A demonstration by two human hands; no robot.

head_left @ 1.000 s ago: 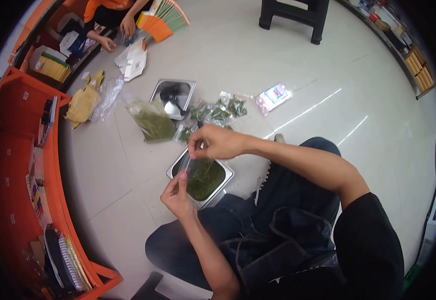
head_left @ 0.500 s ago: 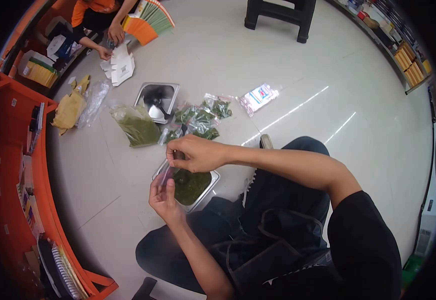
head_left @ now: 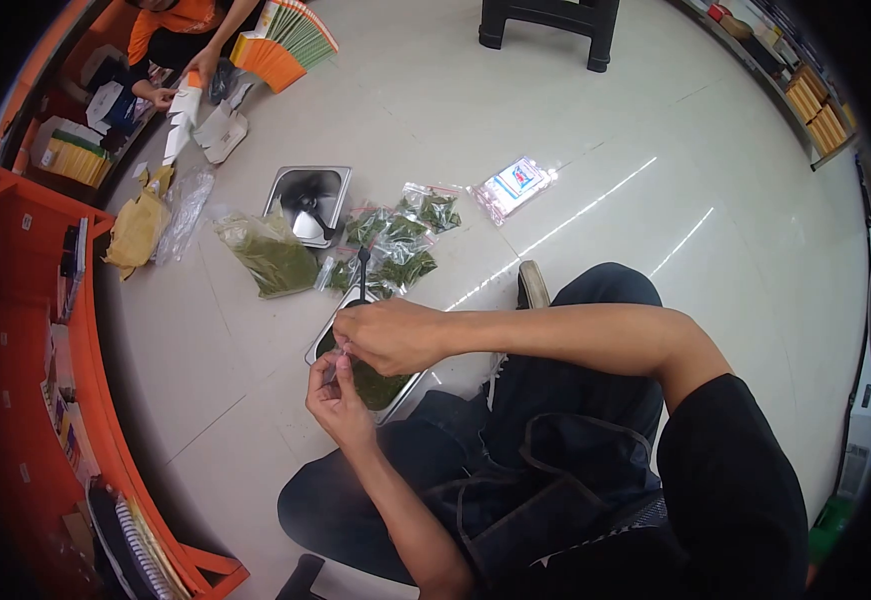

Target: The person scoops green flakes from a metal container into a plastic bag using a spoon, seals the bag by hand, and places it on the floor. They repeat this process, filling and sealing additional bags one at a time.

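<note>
The right hand (head_left: 393,335) has lowered, partly hiding the tray (head_left: 404,397) near bagged leaves (head_left: 406,266).

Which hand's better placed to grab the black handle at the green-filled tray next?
Probably the right hand: it appears close to the black handle, while the left hand sits farther off.

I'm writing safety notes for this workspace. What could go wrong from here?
What looks like clear plastic between the left hand and right hand might slip into the uncovered pan below. A shift of the nearby left leg might tip it. The black handle rising near the right hand could get knocked.
</note>
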